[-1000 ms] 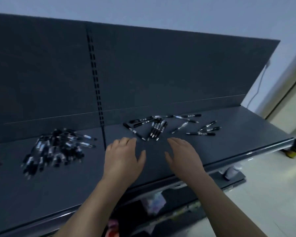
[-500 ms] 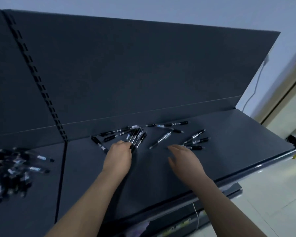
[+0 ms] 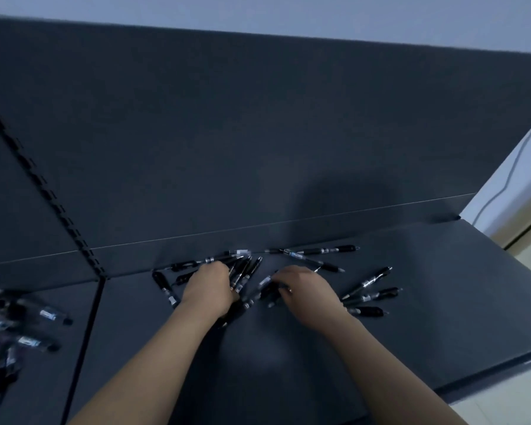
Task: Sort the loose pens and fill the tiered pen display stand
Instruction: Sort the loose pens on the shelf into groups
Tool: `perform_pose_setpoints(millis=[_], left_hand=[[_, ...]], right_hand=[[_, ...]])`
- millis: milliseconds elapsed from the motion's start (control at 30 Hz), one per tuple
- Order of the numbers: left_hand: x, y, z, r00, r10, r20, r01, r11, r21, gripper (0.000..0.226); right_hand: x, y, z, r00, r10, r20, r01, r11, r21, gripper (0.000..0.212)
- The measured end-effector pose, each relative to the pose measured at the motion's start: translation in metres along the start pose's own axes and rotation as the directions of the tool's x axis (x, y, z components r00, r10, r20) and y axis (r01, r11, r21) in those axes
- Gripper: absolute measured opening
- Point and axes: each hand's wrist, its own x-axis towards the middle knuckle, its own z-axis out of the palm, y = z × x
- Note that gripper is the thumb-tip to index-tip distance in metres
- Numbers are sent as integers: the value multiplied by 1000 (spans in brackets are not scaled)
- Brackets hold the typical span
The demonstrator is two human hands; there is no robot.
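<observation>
Several loose black pens (image 3: 316, 262) lie scattered on a dark shelf (image 3: 411, 332) near its back wall. My left hand (image 3: 209, 286) rests on a bundle of black pens (image 3: 242, 273), fingers curled round their lower ends. My right hand (image 3: 304, 289) lies just to the right, fingers curled over a few pens (image 3: 262, 286) that point toward the left hand. Three more pens (image 3: 370, 289) lie right of my right hand. No pen display stand is in view.
A second heap of black pens (image 3: 16, 329) lies at the far left, blurred, past the slotted upright (image 3: 43, 185) that divides the back panel. The shelf's front edge (image 3: 488, 369) runs along the lower right, with pale floor beyond.
Both hands moved forward from the bare shelf onto the pens. The left hand closed on a bundle, then the right hand reached left onto pens. The camera view shifted right and closer.
</observation>
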Motion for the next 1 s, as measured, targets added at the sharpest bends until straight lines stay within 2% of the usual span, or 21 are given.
perform_pose_setpoints(millis=[100,267,333,433,633,733,833,1000], left_hand=[[-4,-6,-2,997,-69,34,72,993,-93,24],[-10,-11,-1,991,-75,-114,50,977,-205,14],[-7,-2,3,990,-54,-133,29,983,-180,11],[3,14,6,995,-38,-87,31,997,-76,14],[13,22,3,999,-54,-1,54,998,41,12],[3,14,-1,998,-69,-15,68,997,-44,28],[-17,0,-5,992,-99,-74,87,984,-156,32],[-36,-43,-11,951,-258,-168,187,918,-349,11]], right_hand=[[17,-2,6,994,-101,53,101,995,-10,27],[37,-1,9,954,-236,186,251,966,-63,28],[42,1,8,938,-282,200,308,944,-116,31],[44,6,5,920,-316,233,358,919,-167,29],[47,24,-9,900,-325,290,370,921,-119,27],[50,36,-14,917,-292,272,325,942,-84,20],[51,43,-15,917,-276,288,305,951,-59,23],[52,42,-8,928,-281,244,285,958,18,15]])
